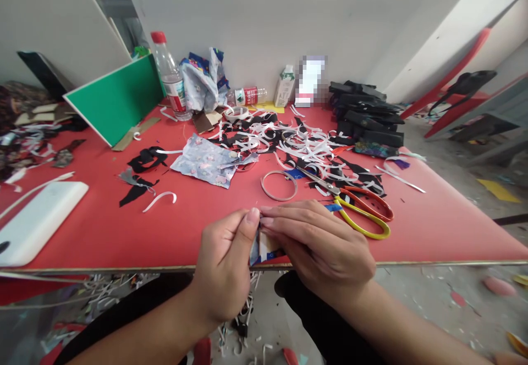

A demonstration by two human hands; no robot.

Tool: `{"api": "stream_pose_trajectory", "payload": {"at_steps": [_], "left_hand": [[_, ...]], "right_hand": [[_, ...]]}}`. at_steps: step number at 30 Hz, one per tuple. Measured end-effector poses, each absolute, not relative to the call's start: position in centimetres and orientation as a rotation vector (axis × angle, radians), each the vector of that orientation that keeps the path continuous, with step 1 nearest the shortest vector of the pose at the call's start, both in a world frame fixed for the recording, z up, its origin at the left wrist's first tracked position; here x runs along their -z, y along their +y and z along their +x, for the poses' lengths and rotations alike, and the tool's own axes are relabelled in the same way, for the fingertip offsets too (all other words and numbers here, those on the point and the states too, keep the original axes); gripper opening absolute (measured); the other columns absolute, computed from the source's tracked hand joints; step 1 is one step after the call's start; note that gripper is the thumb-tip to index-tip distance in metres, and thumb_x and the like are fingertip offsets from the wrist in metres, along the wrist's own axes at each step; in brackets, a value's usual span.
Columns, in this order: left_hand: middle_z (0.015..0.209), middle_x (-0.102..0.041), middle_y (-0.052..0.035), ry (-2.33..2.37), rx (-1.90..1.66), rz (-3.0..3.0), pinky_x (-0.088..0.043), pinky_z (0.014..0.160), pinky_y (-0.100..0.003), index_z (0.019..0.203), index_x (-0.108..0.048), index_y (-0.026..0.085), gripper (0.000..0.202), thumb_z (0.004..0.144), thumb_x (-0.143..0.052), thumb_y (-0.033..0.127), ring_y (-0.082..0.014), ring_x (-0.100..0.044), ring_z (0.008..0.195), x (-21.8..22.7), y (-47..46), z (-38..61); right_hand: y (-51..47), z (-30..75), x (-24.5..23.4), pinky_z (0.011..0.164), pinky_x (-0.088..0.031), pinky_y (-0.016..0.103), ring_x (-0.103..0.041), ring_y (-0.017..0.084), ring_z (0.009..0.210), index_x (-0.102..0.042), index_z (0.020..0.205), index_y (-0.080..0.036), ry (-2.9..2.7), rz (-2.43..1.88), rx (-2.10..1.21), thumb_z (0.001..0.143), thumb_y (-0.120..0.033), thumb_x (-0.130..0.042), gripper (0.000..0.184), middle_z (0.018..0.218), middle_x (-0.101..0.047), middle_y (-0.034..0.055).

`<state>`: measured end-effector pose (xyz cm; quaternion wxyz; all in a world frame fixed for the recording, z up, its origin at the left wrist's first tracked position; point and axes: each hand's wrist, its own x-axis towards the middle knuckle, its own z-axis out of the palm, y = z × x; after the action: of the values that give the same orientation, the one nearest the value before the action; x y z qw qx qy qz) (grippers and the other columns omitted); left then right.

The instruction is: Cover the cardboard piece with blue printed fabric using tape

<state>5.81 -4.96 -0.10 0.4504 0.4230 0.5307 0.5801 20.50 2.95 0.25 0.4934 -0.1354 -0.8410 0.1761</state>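
Observation:
Near the table's front edge, my left hand (225, 260) and my right hand (325, 244) meet, fingers closed, on a small piece of blue and cream fabric (268, 248). My left thumb presses along its upper edge, and the right fingers cover most of it. Just beyond the hands lies a thin pale ring (279, 199). Scissors (337, 191) with one orange and one yellow handle rest to the right, blades pointing away to the left. A grey-blue patterned fabric piece (206, 161) lies flat farther back on the left.
White and black scrap strips (284, 137) heap mid-table. At the back stand a red-capped bottle (173, 87), a carton (284, 86) and a phone with a blurred screen (310, 79). A stack of black fabric (367, 115) sits right, a white power bank (45, 219) left.

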Motion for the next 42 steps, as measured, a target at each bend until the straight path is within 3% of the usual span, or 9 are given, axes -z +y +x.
{"api": "stream_pose_trajectory", "payload": {"at_steps": [9, 16, 33, 42], "left_hand": [[0.068, -0.039, 0.0031, 1.23, -1.466, 0.98, -0.029, 0.055, -0.029, 0.075, -0.05, 0.02, 0.042, 0.108, -0.051, 0.047, -0.0128, -0.032, 0.063, 0.43, -5.1, 6.02], [0.068, -0.038, 0.0033, 1.252, -1.491, 1.006, -0.031, 0.056, -0.029, 0.076, -0.053, 0.02, 0.041, 0.109, -0.051, 0.045, -0.0132, -0.032, 0.064, 0.1, -4.97, 5.91], [0.068, -0.036, 0.0035, 1.311, -1.482, 1.047, -0.031, 0.055, -0.029, 0.071, -0.045, 0.021, 0.044, 0.108, -0.05, 0.045, -0.0138, -0.03, 0.063, 0.0, -5.06, 6.04], [0.066, -0.037, 0.0039, 1.308, -1.482, 1.08, -0.031, 0.054, -0.027, 0.071, -0.045, 0.021, 0.044, 0.109, -0.05, 0.043, -0.0123, -0.031, 0.061, -0.33, -5.28, 6.01]], "right_hand": [[2.76, 21.0, -0.62, 0.082, -0.064, 0.036, -0.079, 0.019, 0.097, -0.074, 0.11, -0.017, -2.1, -0.337, -0.357, 0.095, -0.003, -0.068, 0.021, 0.109, -0.084, 0.01], [2.8, 21.24, -0.69, 0.088, -0.063, 0.036, -0.078, 0.021, 0.104, -0.075, 0.106, -0.013, -2.139, -0.32, -0.315, 0.093, -0.004, -0.072, 0.016, 0.113, -0.083, 0.0136], [2.68, 20.93, -0.5, 0.083, -0.067, 0.038, -0.081, 0.022, 0.099, -0.075, 0.119, -0.019, -2.066, -0.313, -0.408, 0.093, -0.003, -0.07, 0.032, 0.112, -0.084, 0.0111], [2.33, 21.0, -0.72, 0.084, -0.067, 0.036, -0.081, 0.022, 0.099, -0.076, 0.116, -0.018, -2.072, -0.331, -0.436, 0.091, -0.001, -0.07, 0.031, 0.113, -0.084, 0.0114]]}}
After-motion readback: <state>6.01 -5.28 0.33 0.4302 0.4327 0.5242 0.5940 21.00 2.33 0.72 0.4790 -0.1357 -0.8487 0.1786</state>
